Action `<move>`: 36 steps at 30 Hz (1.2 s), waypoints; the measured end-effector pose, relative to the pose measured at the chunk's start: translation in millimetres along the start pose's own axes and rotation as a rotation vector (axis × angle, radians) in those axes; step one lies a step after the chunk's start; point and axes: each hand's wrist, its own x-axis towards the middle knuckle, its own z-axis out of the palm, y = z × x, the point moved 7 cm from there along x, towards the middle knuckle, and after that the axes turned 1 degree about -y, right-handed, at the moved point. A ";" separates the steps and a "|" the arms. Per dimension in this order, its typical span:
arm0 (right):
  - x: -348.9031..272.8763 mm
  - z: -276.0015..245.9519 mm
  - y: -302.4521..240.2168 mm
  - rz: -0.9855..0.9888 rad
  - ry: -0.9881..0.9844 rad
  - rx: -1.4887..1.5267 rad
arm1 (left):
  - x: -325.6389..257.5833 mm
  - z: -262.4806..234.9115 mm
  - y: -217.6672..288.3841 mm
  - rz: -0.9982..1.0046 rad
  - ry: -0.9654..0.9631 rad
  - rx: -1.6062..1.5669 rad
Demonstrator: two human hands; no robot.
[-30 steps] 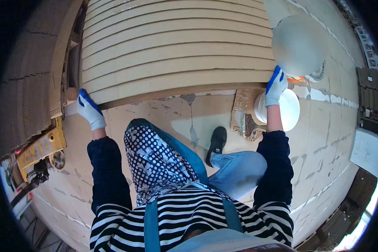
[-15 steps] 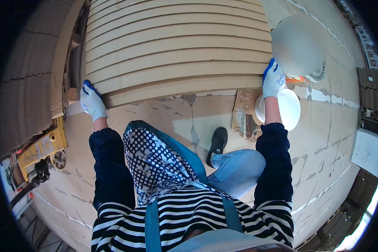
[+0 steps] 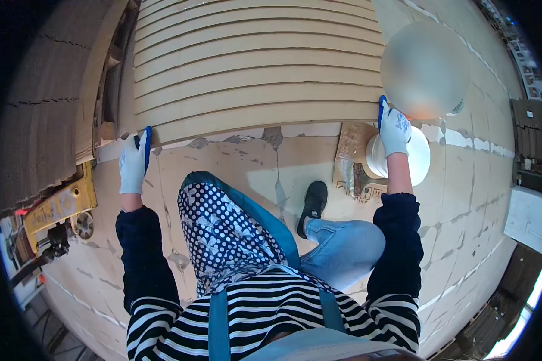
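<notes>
Overlapping flat cardboard sheets [image 3: 256, 87] lie in front of me, their edges stepped one behind another. Both hands wear white gloves with blue palms. At the near left corner of the nearest sheet is my left hand [image 3: 134, 161], its blue palm side against the edge. Its fingers look stretched out, with the thumb apart. My right hand [image 3: 395, 129] grips the near right end of the sheets, the blue fingers along their edge. What its fingertips hold underneath is hidden.
A white bucket [image 3: 420, 159] stands under my right wrist, beside a flattened brown carton piece [image 3: 350, 153] on the floor. Brown cardboard stacks [image 3: 45, 114] rise at the left, above a yellow wheeled metal part [image 3: 66, 207]. A blurred round patch [image 3: 426, 69] covers the upper right.
The nearest sheet has moved away from me, closing up with the others. My left hand has shifted slightly right and straightened its fingers; my right hand has moved slightly toward me.
</notes>
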 end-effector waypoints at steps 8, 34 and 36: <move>-5.2 -85.7 -13.2 0.033 -0.242 0.156 | 0.9 -38.4 37.9 -0.135 0.001 0.397; 7.7 -78.0 -12.9 0.131 -0.454 0.262 | 9.9 -21.1 4.8 0.311 0.227 0.788; 4.6 -83.5 6.7 0.260 -0.455 0.502 | 10.7 -28.3 29.8 0.312 0.195 1.037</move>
